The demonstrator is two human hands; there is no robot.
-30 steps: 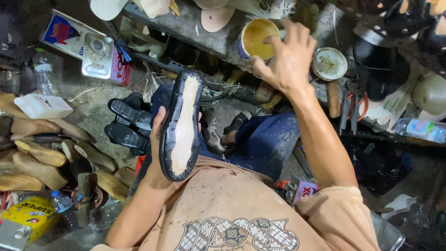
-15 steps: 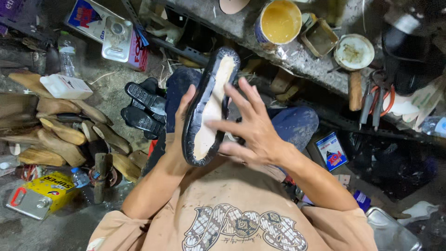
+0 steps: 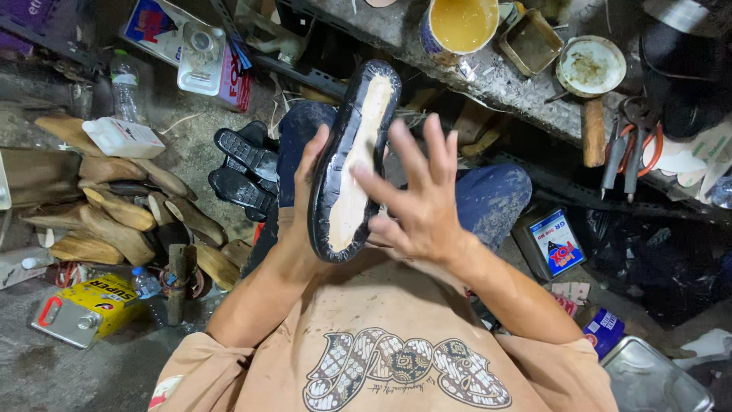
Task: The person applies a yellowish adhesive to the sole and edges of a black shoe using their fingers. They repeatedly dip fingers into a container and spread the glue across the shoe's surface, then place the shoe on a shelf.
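Left hand [image 3: 305,202] grips the black shoe sole [image 3: 352,156] from behind, thumb up its edge, holding it upright over the lap with the pale inner face toward the camera. Right hand [image 3: 419,206] is spread wide, fingers [image 3: 404,152] fanned, fingertips brushing the sole's pale middle. Beyond it, a tin of yellow glue [image 3: 457,27] sits on the worktop [image 3: 496,76], pliers [image 3: 629,145] to its right.

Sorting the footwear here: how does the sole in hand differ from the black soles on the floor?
The held sole shows a pale centre inside a black rim; the floor soles look all black with ridged tread. The held one is gripped by the left hand, the right hand open beside it; the floor soles lie flat. Both are black-edged.
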